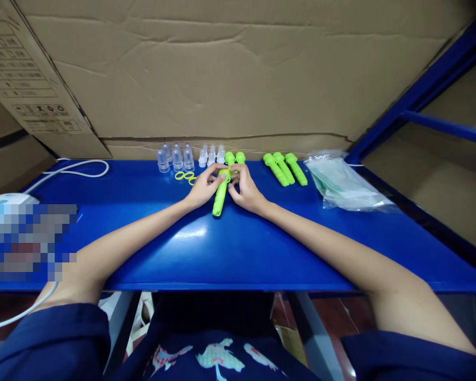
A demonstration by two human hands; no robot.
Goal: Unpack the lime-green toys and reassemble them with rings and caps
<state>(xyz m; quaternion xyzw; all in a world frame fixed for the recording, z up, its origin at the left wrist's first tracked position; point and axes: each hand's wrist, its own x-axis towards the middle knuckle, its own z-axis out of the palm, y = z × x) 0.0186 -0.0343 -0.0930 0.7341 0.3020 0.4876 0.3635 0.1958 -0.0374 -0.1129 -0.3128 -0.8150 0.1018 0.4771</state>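
A lime-green plastic piece shaped like a flashlight body (219, 200) points its narrow end toward me above the blue table. My left hand (204, 186) is closed round its wider head, thumb on top. At the right side of that head, the bent fingers of my right hand (246, 191) touch its rim; what lies under the fingertips is partly hidden. Yellow rings (180, 175) lie just left of my left hand. Behind my hands, two more green bodies (240, 157) show only their heads.
Several clear domed caps (177, 159) and smaller white-based clear caps (211, 156) stand along the back. Three green bodies (280, 168) lie at right, beside a clear plastic bag (347, 182). A white device (11, 200) with a cable sits left; cardboard (222, 79) walls the back.
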